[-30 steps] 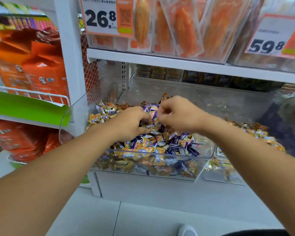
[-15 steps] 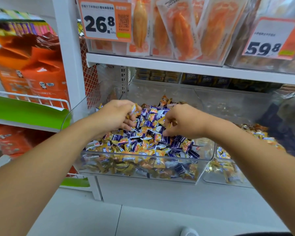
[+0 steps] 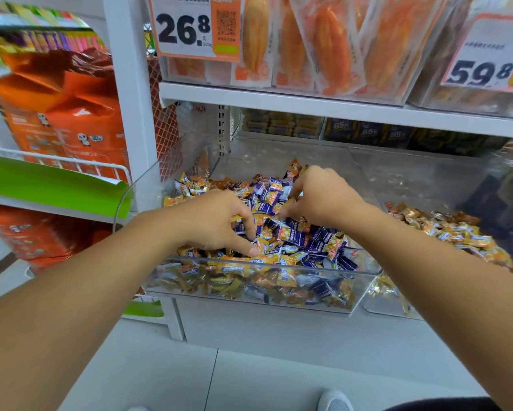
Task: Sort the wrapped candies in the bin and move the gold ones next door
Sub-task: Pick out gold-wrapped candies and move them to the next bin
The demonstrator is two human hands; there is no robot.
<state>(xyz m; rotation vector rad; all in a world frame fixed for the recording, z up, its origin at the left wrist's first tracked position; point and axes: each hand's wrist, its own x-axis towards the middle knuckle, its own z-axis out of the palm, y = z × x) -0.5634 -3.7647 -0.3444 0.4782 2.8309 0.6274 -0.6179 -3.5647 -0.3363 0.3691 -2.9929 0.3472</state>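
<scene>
A clear plastic bin (image 3: pixel 364 271) on the lower shelf holds a mixed pile of purple wrapped candies (image 3: pixel 296 235) and gold wrapped candies (image 3: pixel 234 266). My left hand (image 3: pixel 216 221) is on the front left of the pile, fingers curled down among the wrappers and thumb stretched onto a gold one; a gold wrapper shows between its fingers. My right hand (image 3: pixel 320 197) is farther back, its curled fingers and thumb closing on candies in the middle of the pile. The neighbouring clear bin (image 3: pixel 379 304) to the right holds only gold candies (image 3: pixel 456 232).
A white shelf board (image 3: pixel 308 102) with orange snack packs and price tags hangs low over the bins. A white upright post (image 3: pixel 130 114) and a wire rack with orange bags (image 3: pixel 71 123) stand on the left. Grey floor and my shoe (image 3: pixel 335 401) lie below.
My left hand moved from the bin's back left toward the front of the pile. My right hand reached a little farther back. The camera has tilted slightly.
</scene>
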